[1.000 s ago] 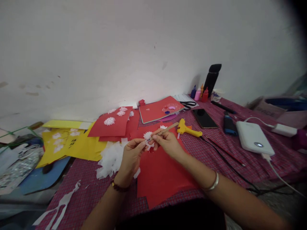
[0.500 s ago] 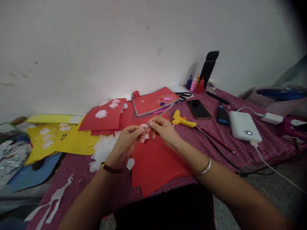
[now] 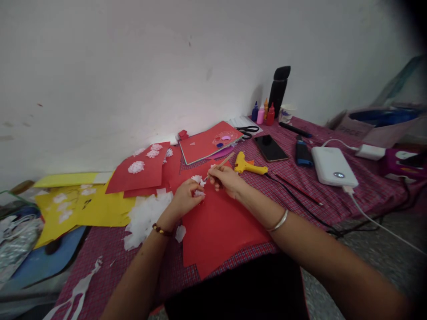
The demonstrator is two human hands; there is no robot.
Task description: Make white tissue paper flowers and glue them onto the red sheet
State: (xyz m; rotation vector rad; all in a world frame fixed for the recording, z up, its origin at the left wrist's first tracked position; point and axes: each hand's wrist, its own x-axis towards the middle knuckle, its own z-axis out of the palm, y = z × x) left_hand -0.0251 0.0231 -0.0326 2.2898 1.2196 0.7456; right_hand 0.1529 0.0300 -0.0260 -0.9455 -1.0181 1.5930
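My right hand (image 3: 225,180) pinches a thin wooden stick (image 3: 226,159), its lower tip pointing down at white tissue paper tufts (image 3: 198,179) on a red paper sheet (image 3: 220,218). Across from it, my left hand (image 3: 185,198) rests on the same sheet with thumb and fingers apart around the white tufts. A loose white tissue piece (image 3: 180,233) lies below the left wrist. Beside that wrist is a pile of white tissue pieces (image 3: 147,218). The stick's tip is too small to make out clearly.
Red sheets with white tufts (image 3: 140,178) and yellow paper (image 3: 110,206) lie left. A yellow glue gun (image 3: 250,165), phone (image 3: 271,148), red pencil (image 3: 298,189) and white power bank (image 3: 333,166) lie right. Paint bottles (image 3: 263,114) and scissors (image 3: 247,130) are behind.
Both hands have come down to the red sheet. The left hand has loosened from its pinch and spread its fingers; the right still holds the stick. The camera view has shifted slightly.
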